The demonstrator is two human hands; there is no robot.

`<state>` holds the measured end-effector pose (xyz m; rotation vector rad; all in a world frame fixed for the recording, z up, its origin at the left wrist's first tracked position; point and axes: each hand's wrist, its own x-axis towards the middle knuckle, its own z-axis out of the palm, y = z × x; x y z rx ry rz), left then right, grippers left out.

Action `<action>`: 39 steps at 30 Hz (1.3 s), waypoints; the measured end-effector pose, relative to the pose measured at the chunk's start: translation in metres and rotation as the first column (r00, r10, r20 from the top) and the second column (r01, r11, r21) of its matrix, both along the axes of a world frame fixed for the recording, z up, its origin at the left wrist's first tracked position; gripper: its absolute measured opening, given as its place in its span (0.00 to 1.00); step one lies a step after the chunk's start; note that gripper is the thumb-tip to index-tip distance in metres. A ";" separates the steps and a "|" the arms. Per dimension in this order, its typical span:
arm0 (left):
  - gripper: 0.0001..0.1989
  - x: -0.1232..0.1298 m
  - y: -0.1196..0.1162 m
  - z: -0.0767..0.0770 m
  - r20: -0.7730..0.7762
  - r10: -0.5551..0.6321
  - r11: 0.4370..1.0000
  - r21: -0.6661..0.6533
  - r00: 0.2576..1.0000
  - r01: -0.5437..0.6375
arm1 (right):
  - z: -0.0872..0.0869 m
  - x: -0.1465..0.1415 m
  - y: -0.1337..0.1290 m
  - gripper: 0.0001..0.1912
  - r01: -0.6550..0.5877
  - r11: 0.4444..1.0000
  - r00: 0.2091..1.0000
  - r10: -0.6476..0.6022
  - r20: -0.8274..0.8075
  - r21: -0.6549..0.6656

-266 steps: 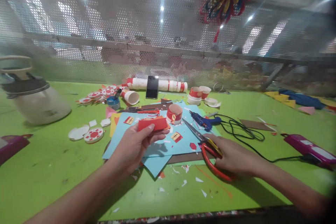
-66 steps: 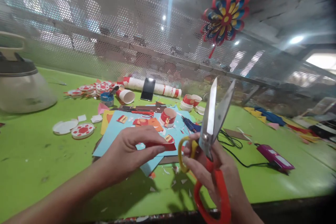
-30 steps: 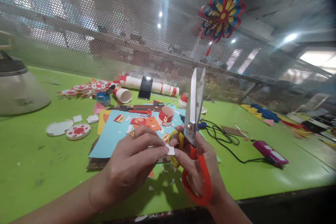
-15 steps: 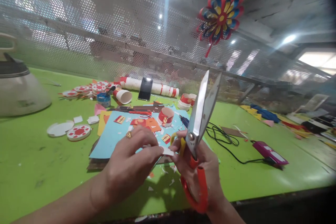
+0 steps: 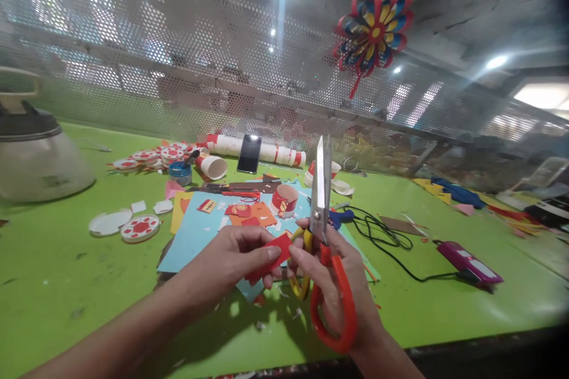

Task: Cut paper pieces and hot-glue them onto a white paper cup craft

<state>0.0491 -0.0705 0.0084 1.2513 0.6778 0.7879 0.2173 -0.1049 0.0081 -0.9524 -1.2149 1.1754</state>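
Between the thumb and fingers of my left hand (image 5: pixel 235 254) is a piece of red paper (image 5: pixel 271 256). My right hand (image 5: pixel 342 272) is closed around a pair of scissors (image 5: pixel 320 195) with one red and one yellow handle loop; the blades point up. Its thumb and fingertips also reach the right edge of the red paper. Under both hands lies a light blue sheet (image 5: pixel 189 237) with orange and red paper scraps (image 5: pixel 255 213) on it. A red-and-white paper ring (image 5: pixel 284 200) stands on that sheet, just beyond my hands.
Left are white discs (image 5: pixel 140 228), a blue jar (image 5: pixel 180 173) and a large kettle-like container (image 5: pixel 40 154). Behind lie a phone (image 5: pixel 249 154) and a long white tube (image 5: pixel 284 155). Right, a black cable leads to a purple device (image 5: pixel 469 262). A paper flower (image 5: pixel 376 32) hangs above.
Red paper now shows in my left hand where a small white-looking piece was. My right hand has turned the scissors more upright, and the blades look closer together.
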 end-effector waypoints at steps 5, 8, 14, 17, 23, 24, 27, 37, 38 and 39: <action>0.11 -0.012 0.008 0.006 0.086 0.171 0.984 0.043 0.981 -0.176 | -0.005 0.018 0.002 0.21 -0.064 0.985 0.969 0.101 0.228 -0.163; 0.10 -0.019 0.013 0.008 0.163 0.219 0.972 0.048 0.962 -0.229 | -0.022 0.034 0.004 0.22 -0.163 0.964 0.956 0.207 0.209 -0.211; 0.09 -0.019 0.014 0.008 0.212 0.187 0.982 -0.014 0.959 -0.188 | -0.021 0.043 -0.016 0.25 -0.172 0.985 0.893 0.164 0.419 -0.019; 0.10 -0.018 0.013 0.007 0.180 0.142 0.990 -0.037 0.973 -0.137 | -0.006 0.040 -0.022 0.28 -0.240 0.971 0.857 0.220 0.466 -0.018; 0.10 -0.017 0.014 0.004 0.108 0.141 0.990 -0.030 0.984 -0.139 | 0.011 0.035 -0.023 0.29 -0.311 0.948 0.791 0.219 0.571 0.068; 0.11 -0.017 0.015 0.003 0.108 0.140 0.990 -0.029 0.984 -0.138 | 0.012 0.035 -0.023 0.29 -0.314 0.946 0.777 0.208 0.594 0.079; 0.11 -0.016 0.015 0.002 0.112 0.127 0.992 -0.036 0.986 -0.124 | 0.012 0.037 -0.024 0.27 -0.314 0.947 0.744 0.199 0.638 0.071; 0.11 -0.014 0.015 0.000 0.119 0.124 0.990 -0.078 0.985 -0.115 | -0.004 0.041 -0.024 0.21 -0.207 0.975 0.699 0.093 0.709 0.077; 0.11 -0.014 0.015 0.000 0.126 0.121 0.990 -0.082 0.985 -0.112 | -0.004 0.040 -0.024 0.21 -0.193 0.979 0.690 0.086 0.719 0.068; 0.11 -0.013 0.015 0.000 0.133 0.122 0.990 -0.086 0.984 -0.111 | -0.003 0.039 -0.024 0.22 -0.179 0.982 0.681 0.079 0.728 0.060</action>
